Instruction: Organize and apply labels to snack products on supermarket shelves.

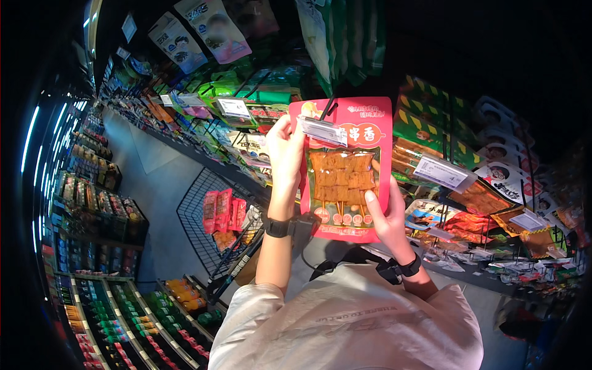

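Observation:
A red snack package (347,180) with a clear window showing skewered brown pieces hangs before me, by a display hook (329,107). A price tag in a clear holder (323,131) lies across its upper part. My left hand (283,150) pinches the package's upper left edge, close to the tag's left end. At the lower right edge, my right hand (391,215) grips the package, thumb on the front and the other fingers mostly hidden behind. Both wrists wear black straps.
Left of me stands a black wire shopping cart (192,217) holding several red packages (223,210). More snack bags hang to the right, with a price tag (441,172) jutting out. Green bags (342,41) hang above. Drink bottles (104,314) fill sloped racks at lower left.

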Demonstrator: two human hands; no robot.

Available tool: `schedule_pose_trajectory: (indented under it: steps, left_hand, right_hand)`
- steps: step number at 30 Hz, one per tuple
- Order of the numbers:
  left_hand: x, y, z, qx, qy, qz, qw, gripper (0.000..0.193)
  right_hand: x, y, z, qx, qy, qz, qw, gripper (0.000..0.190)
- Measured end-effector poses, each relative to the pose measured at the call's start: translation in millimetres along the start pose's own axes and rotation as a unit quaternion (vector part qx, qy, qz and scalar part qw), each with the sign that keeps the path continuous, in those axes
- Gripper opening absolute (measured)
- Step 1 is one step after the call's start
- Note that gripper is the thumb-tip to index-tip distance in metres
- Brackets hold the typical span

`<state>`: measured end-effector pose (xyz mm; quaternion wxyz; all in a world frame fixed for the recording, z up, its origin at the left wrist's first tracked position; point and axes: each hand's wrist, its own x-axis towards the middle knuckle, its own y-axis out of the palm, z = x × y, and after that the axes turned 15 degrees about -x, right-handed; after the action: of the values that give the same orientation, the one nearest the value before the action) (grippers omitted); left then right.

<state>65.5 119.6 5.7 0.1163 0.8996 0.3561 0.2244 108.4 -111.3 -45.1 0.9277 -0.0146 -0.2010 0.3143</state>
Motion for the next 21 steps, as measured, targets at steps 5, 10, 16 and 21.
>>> schedule_pose_trajectory:
  steps: [5,10,16,21]
  left_hand:
    - [-16,-4,5,0.039,0.027,-0.012,0.999,0.046]
    - [-57,-30,-16,0.106,0.004,-0.038,0.994,0.043]
    - [-101,-96,-44,0.101,0.004,-0.077,0.992,0.032]
    - [-138,-163,-76,0.053,0.015,-0.173,0.983,0.028]
  right_hand:
    - [28,15,-19,-0.057,0.017,-0.036,0.998,0.047]
    - [61,46,-85,-0.153,-0.002,-0.181,0.972,0.045]
    - [101,51,-96,-0.166,0.02,-0.22,0.961,0.048]
    - [135,49,-120,-0.123,-0.092,-0.248,0.956,0.035]
